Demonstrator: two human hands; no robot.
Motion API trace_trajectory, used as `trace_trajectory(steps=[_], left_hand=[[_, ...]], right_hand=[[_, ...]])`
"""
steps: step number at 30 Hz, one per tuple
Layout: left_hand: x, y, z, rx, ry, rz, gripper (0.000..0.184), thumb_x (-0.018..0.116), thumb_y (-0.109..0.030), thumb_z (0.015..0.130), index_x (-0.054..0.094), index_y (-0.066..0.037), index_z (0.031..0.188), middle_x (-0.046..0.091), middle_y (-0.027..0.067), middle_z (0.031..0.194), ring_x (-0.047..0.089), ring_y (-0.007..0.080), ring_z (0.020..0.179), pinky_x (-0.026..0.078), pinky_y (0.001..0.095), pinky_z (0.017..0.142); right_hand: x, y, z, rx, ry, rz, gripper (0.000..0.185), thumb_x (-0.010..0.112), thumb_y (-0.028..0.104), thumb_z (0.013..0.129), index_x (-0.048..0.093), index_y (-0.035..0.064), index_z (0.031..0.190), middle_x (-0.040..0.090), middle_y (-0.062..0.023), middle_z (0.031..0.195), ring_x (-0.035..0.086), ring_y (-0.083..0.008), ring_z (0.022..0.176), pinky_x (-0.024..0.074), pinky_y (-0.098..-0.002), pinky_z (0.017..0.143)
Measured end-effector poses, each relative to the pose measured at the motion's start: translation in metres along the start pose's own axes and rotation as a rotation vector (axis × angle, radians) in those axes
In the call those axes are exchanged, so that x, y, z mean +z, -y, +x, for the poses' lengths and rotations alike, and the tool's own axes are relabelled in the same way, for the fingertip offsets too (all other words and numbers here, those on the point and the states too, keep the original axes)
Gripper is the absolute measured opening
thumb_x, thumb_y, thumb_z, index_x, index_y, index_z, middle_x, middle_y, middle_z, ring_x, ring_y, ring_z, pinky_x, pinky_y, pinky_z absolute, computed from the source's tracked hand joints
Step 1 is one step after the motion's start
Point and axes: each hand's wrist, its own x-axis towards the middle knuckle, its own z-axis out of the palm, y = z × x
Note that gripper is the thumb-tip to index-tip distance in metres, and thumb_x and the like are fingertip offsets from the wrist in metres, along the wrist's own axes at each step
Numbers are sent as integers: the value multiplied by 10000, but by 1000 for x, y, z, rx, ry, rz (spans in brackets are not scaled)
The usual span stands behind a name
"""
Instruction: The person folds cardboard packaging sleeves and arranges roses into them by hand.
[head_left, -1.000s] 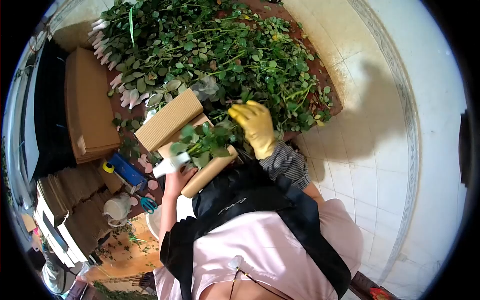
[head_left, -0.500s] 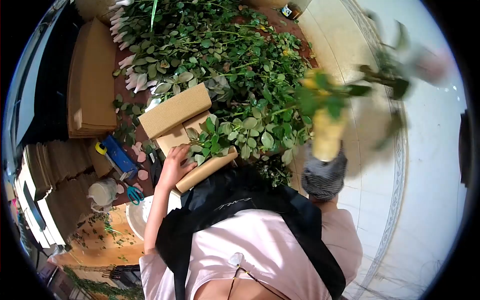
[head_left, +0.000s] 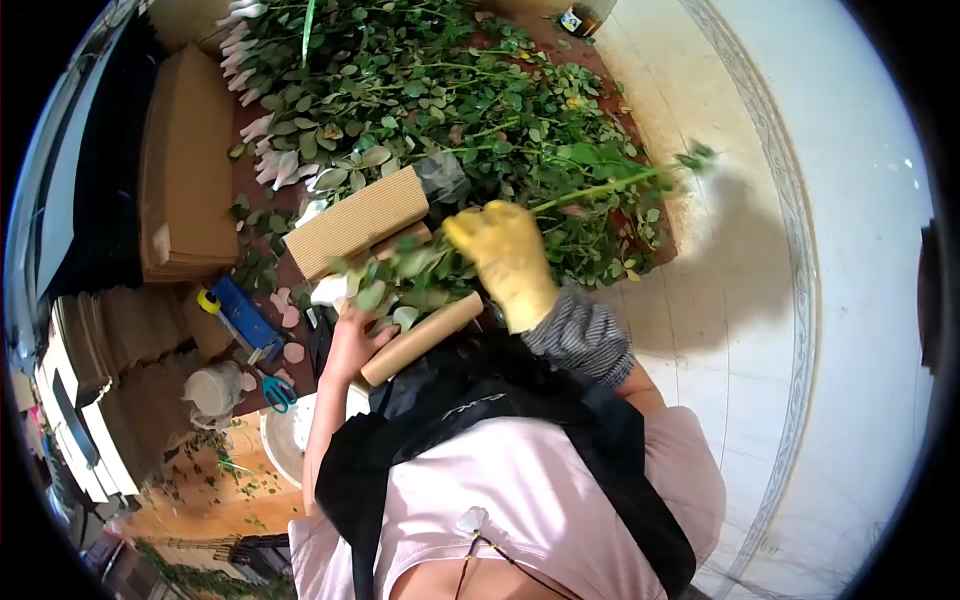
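My right hand (head_left: 507, 262), in a yellow glove with a striped grey cuff, is closed around a rose stem (head_left: 600, 190). The stem sticks out to the right of the glove, and blurred leaves (head_left: 420, 262) lie to its left. A pale rose head (head_left: 331, 290) rests by the fingertips of my bare left hand (head_left: 355, 345). That hand lies with thumb and fingers apart at the left end of a corrugated cardboard sheet, between its raised far flap (head_left: 357, 222) and its rolled near edge (head_left: 422, 338). Leaves partly hide the sheet's middle.
Many leafy roses (head_left: 420, 110) cover the table, pale heads at the left. Cardboard stacks (head_left: 190, 170) stand at the left. Teal scissors (head_left: 278, 392), a blue object (head_left: 245, 315), a tape roll (head_left: 212, 388) and loose petals lie nearer. A tiled wall borders the right.
My right hand has swung from the far right to the cardboard, bringing a rose with it. Its head now lies at the left. My left hand has stayed by the cardboard, shifting slightly.
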Motion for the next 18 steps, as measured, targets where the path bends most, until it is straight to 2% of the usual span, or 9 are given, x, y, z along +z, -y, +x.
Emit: trace_trajectory(steps=[3,6,7,9,10,11,15,17,18], left_hand=[[-8,-6,4,187,-69,231,544,812,-160,719,617,-16,1206,614,158,1177,556,378,1090,486,423,934],[-12,-14,1,134,-74,294,550,809,-194,749,598,-21,1226,618,184,1139,589,382,1062,506,427,902],[-11,-15,-3,-107,4,185,529,812,-208,760,605,-6,1203,634,201,1058,635,387,952,531,430,815],[-13,-17,-2,64,-37,216,509,811,-252,772,618,3,1169,660,216,965,658,388,865,543,426,757],[-19,-19,0,-106,209,383,416,765,-251,820,634,3,1122,672,213,881,657,386,877,539,431,760],[-21,-18,0,-105,209,388,416,765,-251,820,634,3,1122,672,213,881,657,386,877,539,431,760],[-20,-13,-4,204,-84,348,325,681,-155,882,625,38,1138,675,204,921,654,409,861,529,460,761],[-19,-11,-5,172,-76,349,327,683,-143,878,633,30,1151,667,208,994,645,404,905,529,450,792],[-18,-20,-6,-140,33,267,307,691,-133,863,650,13,1131,658,201,1043,624,378,984,520,432,844]], right_hand=[[1,-38,-12,45,-146,303,340,597,24,813,675,125,1129,711,-82,947,672,-292,822,533,-414,728],[23,-35,-30,90,255,415,379,558,-6,846,673,124,1182,695,-130,891,683,-294,805,549,-401,708],[37,-28,-35,132,339,397,365,547,5,864,673,124,1185,694,-132,884,683,-290,799,548,-401,700],[69,-13,-37,98,408,210,300,540,72,892,662,69,1167,696,-137,802,687,-320,758,542,-396,635],[89,-8,-30,133,557,183,292,553,97,896,657,60,1167,700,-137,796,688,-321,743,539,-400,623],[93,-5,-19,166,706,153,289,567,122,899,653,51,1166,705,-138,790,689,-322,728,536,-405,610],[52,-4,-3,253,524,211,287,633,101,823,658,39,1102,671,-121,850,662,-292,766,522,-380,640],[60,-7,-9,213,276,208,330,670,106,778,634,38,1100,630,-109,862,638,-264,799,510,-368,701],[74,-8,-18,177,145,211,377,690,117,753,609,41,1114,597,-101,859,621,-244,822,502,-362,754]])
